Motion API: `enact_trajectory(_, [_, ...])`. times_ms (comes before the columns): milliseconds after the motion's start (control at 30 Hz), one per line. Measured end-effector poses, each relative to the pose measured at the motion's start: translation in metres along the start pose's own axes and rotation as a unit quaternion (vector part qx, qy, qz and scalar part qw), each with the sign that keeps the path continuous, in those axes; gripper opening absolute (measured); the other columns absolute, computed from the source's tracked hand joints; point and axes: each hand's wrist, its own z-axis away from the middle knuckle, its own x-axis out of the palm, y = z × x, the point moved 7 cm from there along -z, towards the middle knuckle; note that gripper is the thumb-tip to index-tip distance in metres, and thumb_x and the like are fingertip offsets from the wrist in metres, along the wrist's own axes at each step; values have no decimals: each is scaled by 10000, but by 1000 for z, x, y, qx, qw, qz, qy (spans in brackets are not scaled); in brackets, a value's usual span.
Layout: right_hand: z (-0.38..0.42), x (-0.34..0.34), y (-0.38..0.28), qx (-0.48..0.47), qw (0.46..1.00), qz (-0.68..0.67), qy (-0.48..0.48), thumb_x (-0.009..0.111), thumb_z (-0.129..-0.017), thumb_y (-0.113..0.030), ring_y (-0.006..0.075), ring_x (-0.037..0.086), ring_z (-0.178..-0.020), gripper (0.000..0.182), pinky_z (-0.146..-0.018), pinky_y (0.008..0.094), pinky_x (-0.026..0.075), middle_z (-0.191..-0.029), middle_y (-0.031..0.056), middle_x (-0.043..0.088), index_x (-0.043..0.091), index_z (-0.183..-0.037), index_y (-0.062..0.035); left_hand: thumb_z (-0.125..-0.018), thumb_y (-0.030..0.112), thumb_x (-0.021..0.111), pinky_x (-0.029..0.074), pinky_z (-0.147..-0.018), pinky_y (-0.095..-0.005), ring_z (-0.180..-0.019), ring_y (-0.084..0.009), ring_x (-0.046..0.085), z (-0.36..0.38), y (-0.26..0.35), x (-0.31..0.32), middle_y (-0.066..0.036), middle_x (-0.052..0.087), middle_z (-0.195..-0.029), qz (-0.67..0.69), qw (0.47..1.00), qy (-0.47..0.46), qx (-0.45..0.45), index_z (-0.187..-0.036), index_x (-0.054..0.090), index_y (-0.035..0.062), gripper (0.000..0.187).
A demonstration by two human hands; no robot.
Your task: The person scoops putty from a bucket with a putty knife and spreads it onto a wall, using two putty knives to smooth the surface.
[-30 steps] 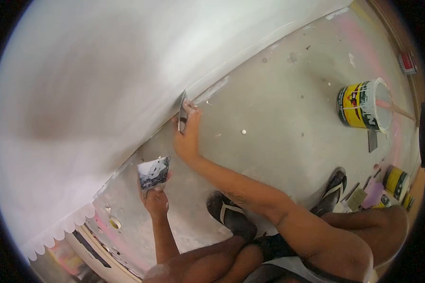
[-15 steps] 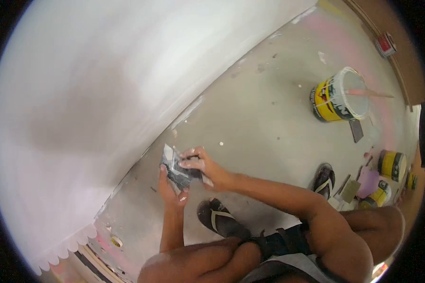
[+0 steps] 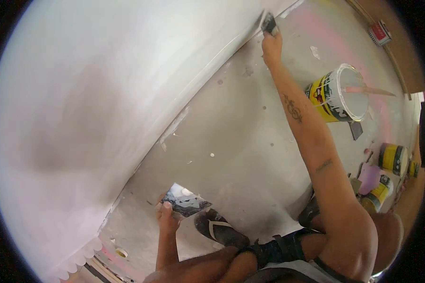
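The scene is moderately lit, with the brightest glare spread over the upper part of the wall. Soft shadows are cast on its left side. The view is curved by fisheye distortion and ringed in black; the raised blade is slightly blurred.

"Where do we look from?"
"From the head, through one camera facing forward and steeply down over our legs."
"How near are we?"
"Our left hand is fairly close, low in view; our right hand is farther out, near the top. We get the wall at left, the floor at right, inside a rounded dark border."
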Motion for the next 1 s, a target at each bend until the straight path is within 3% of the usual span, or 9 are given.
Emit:
enact_trajectory(133, [39,22,5,-100,994,34,-10,482,-857,39,246,543,-1119,555,-958,342,419,-1257,138,567,489,-1400,-77,-835,398,712,550,-820,-400,-943,-257,652,3,-7,-35,-140,633,-1062,-2,999,36,5,-1198,550,-44,595])
enact_trajectory(433, [248,90,-4,-105,991,29,-83,521,-794,142,382,420,-1284,640,-1123,438,311,-1312,207,481,480,-1395,-77,-873,363,679,550,-818,-404,-963,-258,633,0,-16,-53,-139,597,-1084,34,998,46,5,-1214,521,-30,544])
enact_trajectory(500, [282,98,-20,-119,986,46,-105,519,-796,143,381,411,-1290,641,-1122,433,311,-1333,207,458,478,-1397,-79,-873,447,663,507,-914,-531,-1118,-338,573,2,-27,-66,-137,545,-1239,-8,999,38,-10,-1348,438,47,660])
enact_trajectory(600, [324,111,-28,-127,984,20,-125,520,-793,142,379,427,-1263,643,-1106,417,330,-1342,197,430,482,-1395,-80,-872,471,655,487,-941,-543,-1132,-343,560,4,-23,-56,-143,529,-1260,11,1000,25,-12,-1360,425,45,687])
enact_trajectory(667, [348,119,-30,-134,982,10,-134,471,-799,156,378,441,-1228,590,-1073,411,361,-1317,200,432,488,-1356,-35,-884,443,641,516,-886,-476,-1058,-304,592,3,-26,-57,-143,558,-1181,24,999,34,0,-1297,465,15,620])
enact_trajectory(700, [358,123,-26,-127,981,-19,-143,552,-798,109,377,430,-1243,628,-1078,427,352,-1329,191,428,493,-1386,-102,-895,416,626,546,-832,-410,-984,-265,624,3,-26,-58,-143,587,-1102,37,998,40,11,-1234,504,-14,561])
enact_trajectory(800, [389,134,-13,-93,980,-33,-173,577,-794,87,384,423,-1247,621,-1077,435,349,-1330,193,426,501,-1378,-108,-917,513,566,468,-961,-543,-1121,-340,563,5,-28,-58,-159,518,-1280,51,997,51,10,-1384,398,48,680])
enact_trajectory(933, [425,144,-15,-83,971,1,-226,634,-784,34,398,433,-1220,603,-1070,449,354,-1338,206,425,516,-1360,-104,-964,500,486,498,-924,-510,-1091,-320,579,4,-13,-55,-146,526,-1277,112,984,130,40,-1390,395,56,622])
enact_trajectory(1000, [432,146,-20,-104,972,9,-211,606,-780,75,392,440,-1209,606,-1058,442,365,-1310,201,441,515,-1354,-97,-993,497,412,529,-874,-472,-1061,-306,597,1,-1,-43,-132,545,-1256,134,989,40,50,-1397,393,63,593])
